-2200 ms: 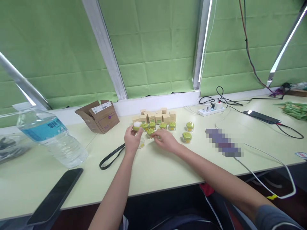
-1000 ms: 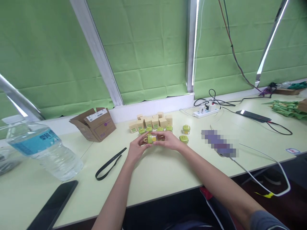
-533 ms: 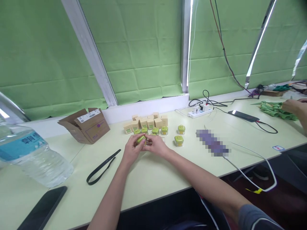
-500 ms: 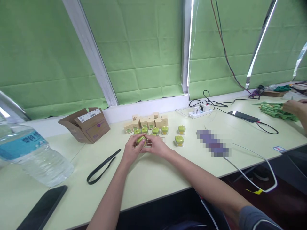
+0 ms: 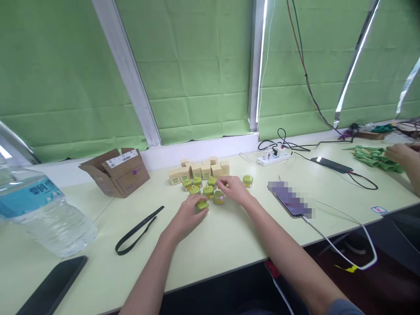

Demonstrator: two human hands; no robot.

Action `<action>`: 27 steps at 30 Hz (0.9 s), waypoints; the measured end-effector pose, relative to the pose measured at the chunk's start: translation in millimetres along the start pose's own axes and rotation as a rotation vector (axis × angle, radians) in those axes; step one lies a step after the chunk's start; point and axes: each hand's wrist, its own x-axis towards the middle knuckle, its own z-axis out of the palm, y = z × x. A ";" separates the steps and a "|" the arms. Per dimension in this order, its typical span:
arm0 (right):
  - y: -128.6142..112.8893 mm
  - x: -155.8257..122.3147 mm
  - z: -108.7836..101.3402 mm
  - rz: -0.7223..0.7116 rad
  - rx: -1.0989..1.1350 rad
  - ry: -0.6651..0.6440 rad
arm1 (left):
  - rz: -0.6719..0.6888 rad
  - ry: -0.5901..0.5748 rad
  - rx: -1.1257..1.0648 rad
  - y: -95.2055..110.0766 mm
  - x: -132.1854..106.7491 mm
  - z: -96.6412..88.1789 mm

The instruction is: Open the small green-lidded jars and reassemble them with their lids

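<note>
My left hand (image 5: 188,216) is closed around a small clear container with a green lid (image 5: 202,204) at the front of a cluster, resting at table level. My right hand (image 5: 234,189) has its fingers curled over another green-lidded container at the cluster's right side, mostly hidden by the hand. Between the hands, a clear container (image 5: 218,197) appears tipped, its see-through side showing. Several more stand close together, among them a green-lidded container (image 5: 208,191). One container (image 5: 248,180) stands apart at the right. Small cardboard boxes (image 5: 196,169) are grouped behind the cluster.
An open carton (image 5: 129,177) stands at the back left, near a large water bottle (image 5: 62,223). A black strap (image 5: 138,234) and a dark phone (image 5: 52,284) lie left. At right are a power strip (image 5: 274,157), a cabled phone (image 5: 288,199) and another person's hand (image 5: 405,155).
My hands have moved apart, the right one rightward and the left slightly down. More containers now show in the cluster, and the front right container has left its former spot.
</note>
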 end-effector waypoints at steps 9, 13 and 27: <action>7.7 -3.0 9.3 -0.058 -0.140 -0.251 | 0.029 0.051 0.077 -10.4 2.0 -0.7; 7.8 -2.7 9.4 -0.105 -0.091 -0.255 | 0.009 0.133 0.151 -18.8 5.0 -0.3; 11.2 -2.0 14.8 -0.155 0.118 -0.257 | -0.012 0.355 0.113 -10.1 6.1 -2.8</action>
